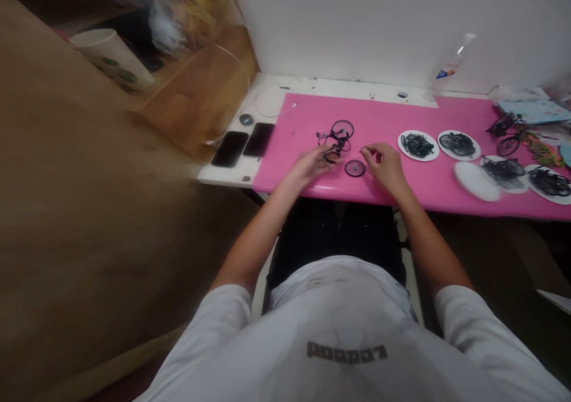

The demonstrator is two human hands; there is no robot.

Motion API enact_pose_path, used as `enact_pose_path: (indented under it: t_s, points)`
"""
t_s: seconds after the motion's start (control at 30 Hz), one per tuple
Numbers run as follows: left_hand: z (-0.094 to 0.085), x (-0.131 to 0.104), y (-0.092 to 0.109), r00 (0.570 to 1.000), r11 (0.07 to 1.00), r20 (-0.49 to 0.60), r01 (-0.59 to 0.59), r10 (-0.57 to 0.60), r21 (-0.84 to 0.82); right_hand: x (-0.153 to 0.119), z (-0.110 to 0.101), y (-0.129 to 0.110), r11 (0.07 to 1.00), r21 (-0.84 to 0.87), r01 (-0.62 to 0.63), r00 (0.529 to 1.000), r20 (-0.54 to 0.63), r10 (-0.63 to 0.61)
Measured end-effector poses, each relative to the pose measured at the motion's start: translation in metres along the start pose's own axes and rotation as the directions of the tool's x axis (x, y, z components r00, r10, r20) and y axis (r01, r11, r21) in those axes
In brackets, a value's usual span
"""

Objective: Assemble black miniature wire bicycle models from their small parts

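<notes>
A small black model bicycle (339, 137) is on the pink table cover in front of me, with one wheel standing out at its far end. My left hand (316, 163) grips the near end of this model bicycle from the left. A loose spoked wheel (355, 168) lies flat on the cover between my hands. To the right of that wheel, my right hand (382, 161) is raised a little, thumb and forefinger pinched together. Whatever is between those fingertips is too small to name.
White plates with black parts, such as the nearest plate (418, 145), stand to the right. Another model bicycle (508, 134) is behind them. Two dark phones (229, 149) lie at the left edge. A clear plastic bottle (455, 60) is at the back by the wall.
</notes>
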State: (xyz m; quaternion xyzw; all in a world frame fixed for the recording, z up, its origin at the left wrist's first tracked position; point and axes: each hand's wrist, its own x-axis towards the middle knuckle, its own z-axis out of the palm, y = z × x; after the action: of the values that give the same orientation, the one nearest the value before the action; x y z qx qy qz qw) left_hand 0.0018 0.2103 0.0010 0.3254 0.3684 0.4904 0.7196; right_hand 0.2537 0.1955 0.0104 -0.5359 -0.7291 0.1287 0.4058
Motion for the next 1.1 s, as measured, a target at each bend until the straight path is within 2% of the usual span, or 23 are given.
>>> enact_pose_path:
  t_s: [0.1,0.23,0.4,0.67,0.97,1.1]
  points:
    - [0.004,-0.004,-0.004,0.999,0.997,0.051,0.003,-0.007,0.076,-0.003,-0.006,-0.026,0.982,0.169,0.081,0.996,0.012,-0.084]
    - [0.011,-0.008,-0.008,0.996,0.988,0.082,0.022,-0.035,0.153,-0.008,-0.006,-0.044,0.966,0.229,0.123,0.988,0.064,-0.141]
    - [0.016,-0.012,-0.012,0.995,0.978,0.062,0.067,-0.081,0.198,-0.009,-0.003,-0.044,0.965,0.235,0.118,0.990,0.048,-0.133]
    - [0.014,-0.012,-0.013,0.985,0.967,0.052,0.154,-0.167,0.204,-0.007,-0.004,-0.041,0.963,0.248,0.109,0.990,0.058,-0.127]
    - [0.016,-0.013,-0.012,0.974,0.975,0.101,0.192,-0.204,0.112,-0.008,-0.004,-0.043,0.959,0.268,0.094,0.992,0.056,-0.113]
    - [0.017,-0.014,-0.010,0.976,0.978,0.084,0.197,-0.202,0.068,-0.009,-0.005,-0.045,0.954,0.280,0.110,0.990,0.059,-0.132]
